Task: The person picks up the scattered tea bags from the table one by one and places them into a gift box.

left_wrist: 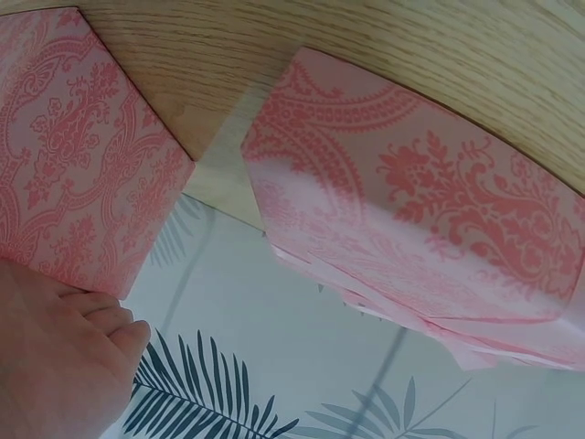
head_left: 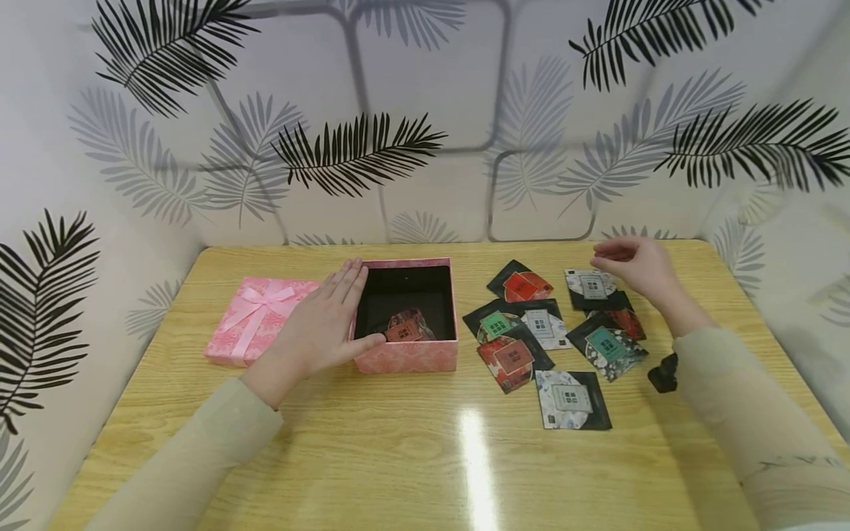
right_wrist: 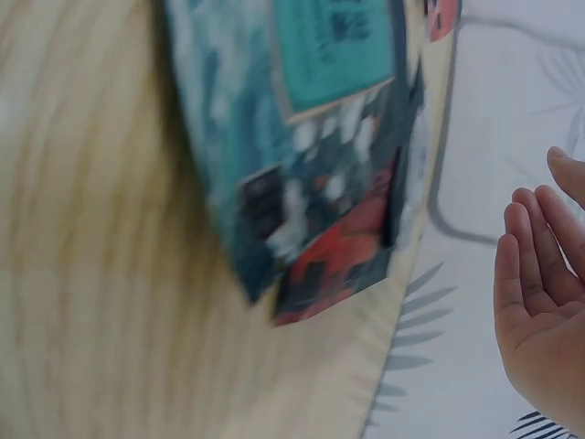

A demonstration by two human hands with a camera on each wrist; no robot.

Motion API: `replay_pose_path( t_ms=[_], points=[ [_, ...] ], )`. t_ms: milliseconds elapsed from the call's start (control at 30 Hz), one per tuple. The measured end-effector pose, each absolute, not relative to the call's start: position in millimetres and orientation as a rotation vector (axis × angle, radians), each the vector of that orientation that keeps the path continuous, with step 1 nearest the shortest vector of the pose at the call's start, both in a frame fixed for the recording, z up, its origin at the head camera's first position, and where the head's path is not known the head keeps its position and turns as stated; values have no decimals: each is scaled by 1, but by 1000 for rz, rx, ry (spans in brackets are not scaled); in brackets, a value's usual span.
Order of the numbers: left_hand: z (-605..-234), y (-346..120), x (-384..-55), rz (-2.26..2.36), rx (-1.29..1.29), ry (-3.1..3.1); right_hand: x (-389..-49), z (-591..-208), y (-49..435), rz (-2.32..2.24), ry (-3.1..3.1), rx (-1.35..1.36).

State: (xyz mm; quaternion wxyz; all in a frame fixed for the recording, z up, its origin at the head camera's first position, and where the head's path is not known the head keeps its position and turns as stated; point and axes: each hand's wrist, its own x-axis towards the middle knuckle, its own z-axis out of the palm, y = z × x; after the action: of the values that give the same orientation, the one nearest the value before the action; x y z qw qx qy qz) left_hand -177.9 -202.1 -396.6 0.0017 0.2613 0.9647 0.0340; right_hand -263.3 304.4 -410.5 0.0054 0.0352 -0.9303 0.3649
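Note:
My left hand [head_left: 319, 318] rests on the left rim of an open pink patterned box [head_left: 408, 361], its fingers straight and thumb over the front edge. Inside the box's black interior lies a flat packet [head_left: 405, 330] with a reddish label. At the back right, my right hand [head_left: 637, 271] hovers over a white-labelled packet [head_left: 593, 285], fingers extended and holding nothing. In the right wrist view that hand [right_wrist: 544, 302] shows a bare palm, and a green-labelled packet [right_wrist: 343, 59] looms blurred.
The pink box lid [head_left: 255, 321] with a ribbon bow lies left of the box. Several flat packets with red, green and white labels, such as the near one [head_left: 571, 399], spread right of it. A small black object [head_left: 662, 374] sits by the right sleeve. A leaf-patterned backdrop [head_left: 438, 199] stands behind.

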Motion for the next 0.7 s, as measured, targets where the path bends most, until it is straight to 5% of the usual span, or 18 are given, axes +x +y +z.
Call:
replay_pose_path(
  t_ms=[700],
  points=[
    [-400,-205,-177,115,843,3033,-270,-449,341,1174,-2950,-6]
  ],
)
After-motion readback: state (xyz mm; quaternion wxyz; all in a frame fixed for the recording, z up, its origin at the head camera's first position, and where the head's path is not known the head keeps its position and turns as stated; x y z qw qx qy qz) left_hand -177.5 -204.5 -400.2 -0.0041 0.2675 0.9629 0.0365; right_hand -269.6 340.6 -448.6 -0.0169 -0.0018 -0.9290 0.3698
